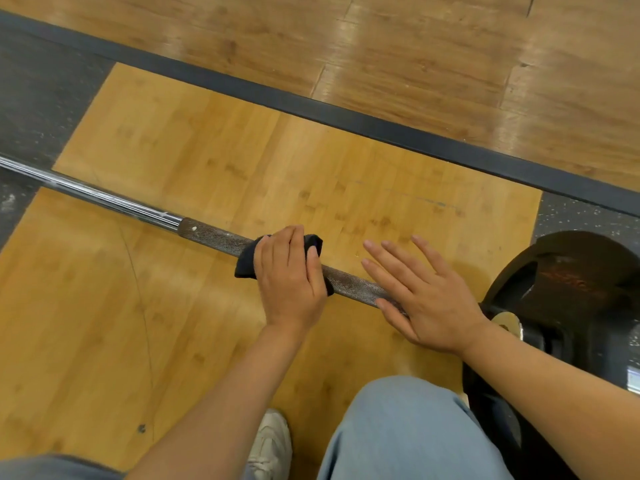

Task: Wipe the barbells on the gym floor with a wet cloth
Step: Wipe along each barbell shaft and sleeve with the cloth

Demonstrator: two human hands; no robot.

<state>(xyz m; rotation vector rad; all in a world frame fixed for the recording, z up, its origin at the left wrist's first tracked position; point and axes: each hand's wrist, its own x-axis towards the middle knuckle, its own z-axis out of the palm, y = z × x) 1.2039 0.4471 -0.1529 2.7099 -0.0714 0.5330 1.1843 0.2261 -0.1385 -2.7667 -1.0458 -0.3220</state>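
Observation:
A steel barbell (211, 236) lies across the wooden lifting platform (194, 161), running from the far left down to a black weight plate (571, 282) at the right. My left hand (291, 275) grips a dark cloth (246, 263) wrapped round the knurled part of the bar. My right hand (420, 296) lies flat with straight fingers on the bar, between the cloth and the plate. The bar under both hands is hidden.
A dark rubber strip (346, 116) borders the platform, with wood-look flooring (433, 53) beyond it. Speckled rubber matting (31, 98) lies at the left. My knee in light jeans (405, 431) and a white shoe (272, 441) are at the bottom.

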